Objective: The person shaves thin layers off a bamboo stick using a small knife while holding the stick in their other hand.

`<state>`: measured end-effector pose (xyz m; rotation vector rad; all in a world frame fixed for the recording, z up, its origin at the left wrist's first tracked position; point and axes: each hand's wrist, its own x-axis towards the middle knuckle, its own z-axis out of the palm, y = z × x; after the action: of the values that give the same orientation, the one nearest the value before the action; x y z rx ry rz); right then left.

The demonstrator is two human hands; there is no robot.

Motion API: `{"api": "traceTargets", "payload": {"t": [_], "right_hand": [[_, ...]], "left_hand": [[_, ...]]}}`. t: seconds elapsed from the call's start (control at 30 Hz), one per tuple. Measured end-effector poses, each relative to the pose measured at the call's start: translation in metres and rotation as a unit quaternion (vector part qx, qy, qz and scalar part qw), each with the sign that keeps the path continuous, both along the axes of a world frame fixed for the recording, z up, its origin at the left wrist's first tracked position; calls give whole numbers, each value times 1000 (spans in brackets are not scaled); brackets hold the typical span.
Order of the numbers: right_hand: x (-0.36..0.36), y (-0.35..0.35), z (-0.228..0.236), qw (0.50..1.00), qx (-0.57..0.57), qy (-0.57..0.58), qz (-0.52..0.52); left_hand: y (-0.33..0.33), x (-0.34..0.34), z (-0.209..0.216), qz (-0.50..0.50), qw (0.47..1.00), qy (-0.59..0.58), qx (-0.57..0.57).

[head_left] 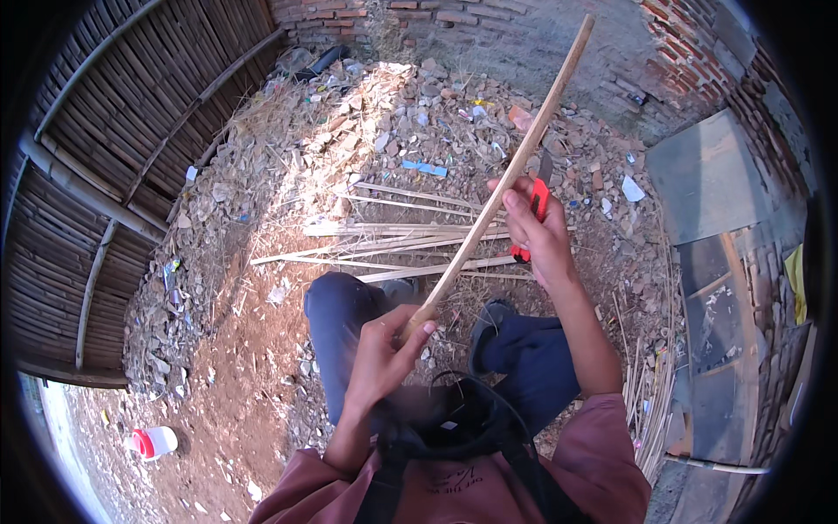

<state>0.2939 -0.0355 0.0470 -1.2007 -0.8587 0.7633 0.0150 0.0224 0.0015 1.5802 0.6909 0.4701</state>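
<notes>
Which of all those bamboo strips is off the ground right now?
The long strip slanting upward, gripped by the left hand at its lower end and steadied by the right hand; the other strips lie flat on the dirt.

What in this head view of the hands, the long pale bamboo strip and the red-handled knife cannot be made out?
- Red-handled knife: the right hand covers most of the handle.
- Long pale bamboo strip: its lower end sits hidden inside the left hand.
- Small litter among the rubble: too small to identify.

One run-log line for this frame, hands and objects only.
left hand: grips stick low end | right hand: holds red-handled knife against stick | ground: split strips
</notes>
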Motion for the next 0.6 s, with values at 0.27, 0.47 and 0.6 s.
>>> {"api": "traceTargets", "payload": {"t": [0.27, 0.47, 0.6], "right_hand": [[-22, -6, -14, 954, -4, -298, -29], [-52, -2, -16, 900, 57, -431, 38], [-56, -1, -24, 899, 43, -432, 65]], "left_hand": [[6, 4, 8, -5, 997, -30, -68], [9, 3, 15, -23, 984, -72, -160], [10, 3, 16, 0, 971, -115, -212]]}}
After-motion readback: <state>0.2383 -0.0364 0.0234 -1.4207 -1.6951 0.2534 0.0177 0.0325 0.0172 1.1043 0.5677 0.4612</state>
